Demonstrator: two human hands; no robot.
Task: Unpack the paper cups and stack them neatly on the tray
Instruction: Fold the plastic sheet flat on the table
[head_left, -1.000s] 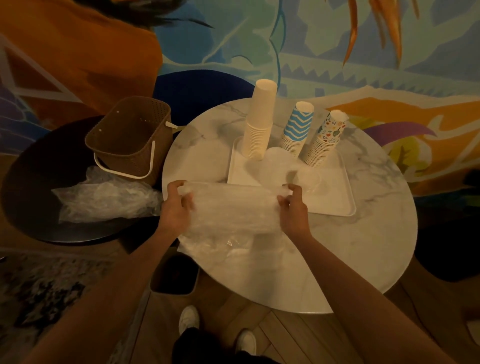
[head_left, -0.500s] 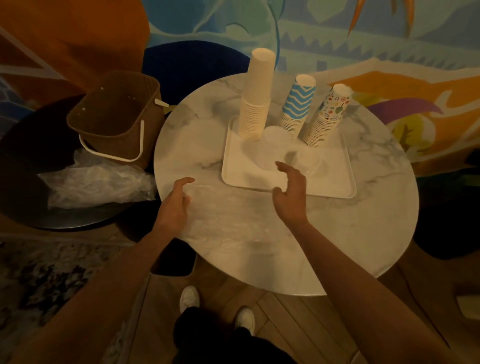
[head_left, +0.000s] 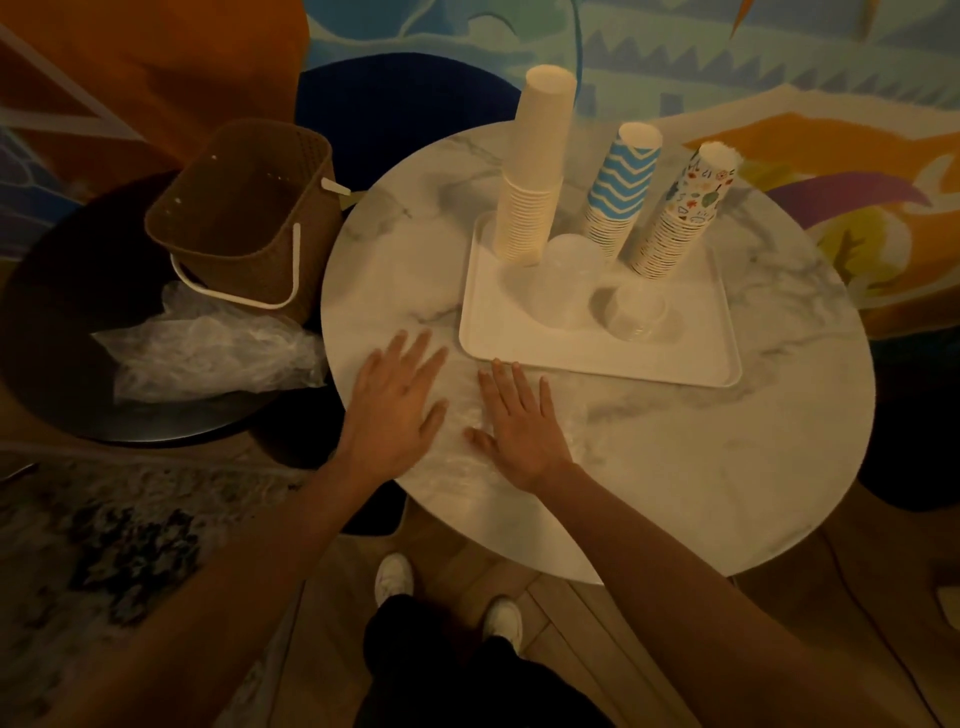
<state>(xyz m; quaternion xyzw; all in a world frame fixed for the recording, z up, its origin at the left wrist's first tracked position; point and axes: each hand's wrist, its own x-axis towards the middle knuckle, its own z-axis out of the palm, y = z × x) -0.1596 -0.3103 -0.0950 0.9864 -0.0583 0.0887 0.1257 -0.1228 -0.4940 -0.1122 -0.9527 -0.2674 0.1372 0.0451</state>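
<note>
On the white tray (head_left: 597, 366) stand three upside-down stacks of paper cups: a tall plain cream stack (head_left: 535, 171), a blue zigzag stack (head_left: 621, 192) and a stack with coloured prints (head_left: 683, 213). Two stacks of clear plastic cups also sit on the tray, a tall stack (head_left: 566, 280) and a short stack (head_left: 636, 312). A clear plastic wrapper (head_left: 462, 421) lies flat on the table in front of the tray. My left hand (head_left: 395, 400) and my right hand (head_left: 519, 421) lie palm-down on the wrapper with fingers spread.
The round marble table (head_left: 675, 467) carries the tray. Left of it a lower dark round table (head_left: 62, 322) holds a brown woven basket (head_left: 244, 218) and a crumpled plastic bag (head_left: 208, 348). A painted wall runs behind. My shoes (head_left: 395, 577) show below.
Both hands let go of the wrapper's upper edge, laid it down on the table, and now press flat on it, closer together.
</note>
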